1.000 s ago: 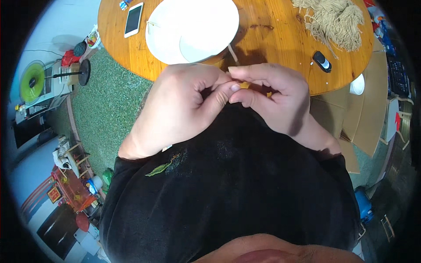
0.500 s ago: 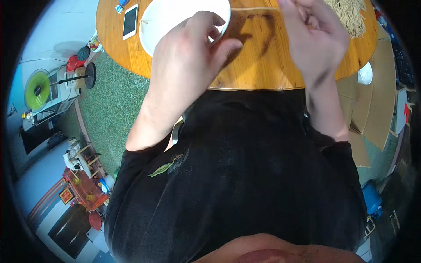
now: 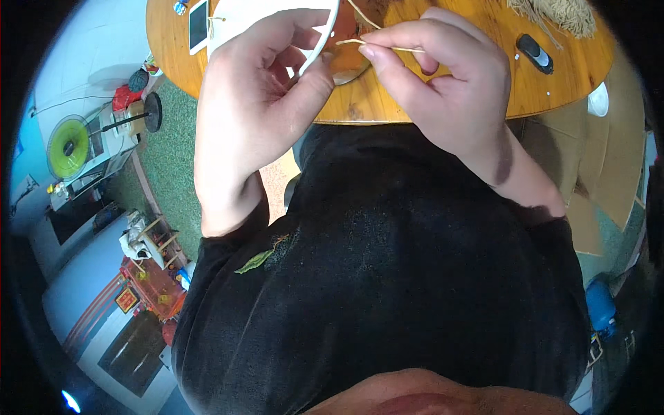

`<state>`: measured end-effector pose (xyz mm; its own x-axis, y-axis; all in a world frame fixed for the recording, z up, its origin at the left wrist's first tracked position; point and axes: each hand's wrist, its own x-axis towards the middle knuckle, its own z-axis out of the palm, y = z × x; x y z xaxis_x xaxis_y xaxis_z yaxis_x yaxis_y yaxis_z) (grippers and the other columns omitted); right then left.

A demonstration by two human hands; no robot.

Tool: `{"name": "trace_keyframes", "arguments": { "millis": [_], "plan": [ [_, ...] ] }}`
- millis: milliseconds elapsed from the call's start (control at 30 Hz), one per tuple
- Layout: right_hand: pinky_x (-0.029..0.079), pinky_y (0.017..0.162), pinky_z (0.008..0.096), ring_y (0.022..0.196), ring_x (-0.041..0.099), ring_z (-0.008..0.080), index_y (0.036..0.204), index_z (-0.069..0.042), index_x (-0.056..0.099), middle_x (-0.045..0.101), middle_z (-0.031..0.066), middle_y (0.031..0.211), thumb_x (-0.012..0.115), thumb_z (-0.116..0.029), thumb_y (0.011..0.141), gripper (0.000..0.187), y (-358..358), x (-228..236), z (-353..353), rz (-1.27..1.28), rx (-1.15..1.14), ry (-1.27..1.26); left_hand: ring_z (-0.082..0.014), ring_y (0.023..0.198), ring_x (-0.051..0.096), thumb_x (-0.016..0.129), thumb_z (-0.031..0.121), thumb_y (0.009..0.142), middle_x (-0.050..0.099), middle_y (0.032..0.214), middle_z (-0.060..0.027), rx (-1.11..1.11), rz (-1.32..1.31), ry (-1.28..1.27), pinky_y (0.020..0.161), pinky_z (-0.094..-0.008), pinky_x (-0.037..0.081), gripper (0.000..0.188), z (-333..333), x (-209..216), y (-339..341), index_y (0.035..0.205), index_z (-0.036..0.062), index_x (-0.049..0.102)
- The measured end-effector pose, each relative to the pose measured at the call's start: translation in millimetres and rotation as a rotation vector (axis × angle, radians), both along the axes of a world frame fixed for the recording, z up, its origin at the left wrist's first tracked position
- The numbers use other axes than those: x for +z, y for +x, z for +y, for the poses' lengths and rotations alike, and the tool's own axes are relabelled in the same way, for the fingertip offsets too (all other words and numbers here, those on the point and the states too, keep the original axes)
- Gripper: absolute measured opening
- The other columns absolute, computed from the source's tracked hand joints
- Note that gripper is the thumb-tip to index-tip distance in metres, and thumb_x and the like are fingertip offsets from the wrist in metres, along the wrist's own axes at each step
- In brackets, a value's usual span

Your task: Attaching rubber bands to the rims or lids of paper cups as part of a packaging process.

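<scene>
At 11 o'clock in your view, your left hand (image 3: 256, 97) has its grip clasped on the edge of a white round dish (image 3: 238, 15), the thumb on one side of the rim (image 3: 324, 41) and the fingers curled on the other. At 1 o'clock, your right hand (image 3: 449, 76) has its grip pinched on a thin beige cord (image 3: 351, 41), held between thumb and forefinger; a short end of the cord pokes out toward 9 o'clock, near the rim but apart from it, and another stretch runs from your fingertips toward 11 o'clock. You cannot tell from here whether the cord is joined to the dish. Both hands are over the near edge of the round wooden counter (image 3: 567, 79). On that counter, a white-framed phone (image 3: 198, 29) lies at 11 o'clock, just beside the dish, while a heap of beige yarn (image 3: 564, 15) sits between 1 and 2 o'clock, cut off by the view's upper rim, with a black oblong object (image 3: 535, 54) near it at 2 o'clock. Beyond the counter, cardboard (image 3: 612, 155) covers part of the floor at 3 o'clock, a green-bladed fan (image 3: 69, 147) stands at 9 o'clock, and a green leaf shape (image 3: 254, 262) shows on your black shirt (image 3: 401, 277) at 8 o'clock
</scene>
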<state>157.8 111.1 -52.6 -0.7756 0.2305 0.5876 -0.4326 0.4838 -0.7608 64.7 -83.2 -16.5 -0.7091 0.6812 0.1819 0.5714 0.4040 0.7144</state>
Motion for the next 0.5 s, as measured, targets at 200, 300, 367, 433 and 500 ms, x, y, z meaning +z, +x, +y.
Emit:
{"name": "trace_keyframes", "arguments": {
  "millis": [200,300,367,433,500],
  "plan": [
    [0.037,0.050,0.0298,0.052,0.052,0.0178,0.088,0.000,0.074,0.056,0.0053,0.060,0.080,-0.001,0.080,0.010,4.7,8.5,-3.2,-0.074,-0.032,-0.141,-0.0080,0.092,0.064,0.068,-0.002,0.094,0.073,0.106,-0.0039,-0.068,-0.056,0.001,0.084,-0.0241,0.049,0.036,-5.8,-4.4,-1.1,0.130,-0.0026,0.065],
    [0.037,0.050,0.0297,0.052,0.052,0.0174,0.087,0.000,0.074,0.056,0.0053,0.060,0.081,-0.001,0.080,0.010,2.9,7.8,-5.2,-0.059,-0.052,-0.165,-0.0084,0.093,0.065,0.069,-0.002,0.094,0.073,0.106,-0.0041,-0.071,-0.051,-0.009,0.085,-0.0245,0.049,0.036,-3.6,-3.4,-1.1,0.130,-0.0029,0.065],
    [0.037,0.050,0.0296,0.052,0.052,0.0171,0.087,0.000,0.074,0.057,0.0053,0.060,0.081,-0.001,0.080,0.010,2.1,7.3,-4.7,-0.048,-0.056,-0.182,-0.0088,0.094,0.065,0.068,-0.002,0.095,0.073,0.106,-0.0043,-0.078,-0.052,-0.012,0.085,-0.0248,0.049,0.036,-2.4,-3.1,-0.7,0.130,-0.0029,0.065],
    [0.037,0.050,0.0294,0.052,0.052,0.0167,0.086,0.000,0.074,0.057,0.0051,0.060,0.081,0.000,0.080,0.009,1.9,6.2,-2.8,-0.066,-0.046,-0.140,-0.0091,0.094,0.065,0.068,-0.002,0.095,0.073,0.106,-0.0046,-0.067,-0.059,-0.007,0.085,-0.0248,0.050,0.036,-4.1,-5.3,-2.0,0.130,-0.0029,0.065],
    [0.037,0.050,0.0293,0.052,0.051,0.0166,0.087,0.000,0.074,0.056,0.0050,0.060,0.080,0.000,0.080,0.009,1.0,4.7,-3.4,-0.063,-0.046,-0.153,-0.0093,0.094,0.066,0.068,-0.002,0.095,0.073,0.107,-0.0049,-0.062,-0.066,0.000,0.085,-0.0248,0.050,0.036,-3.7,-6.5,-3.0,0.130,-0.0030,0.065]
  ]
}}
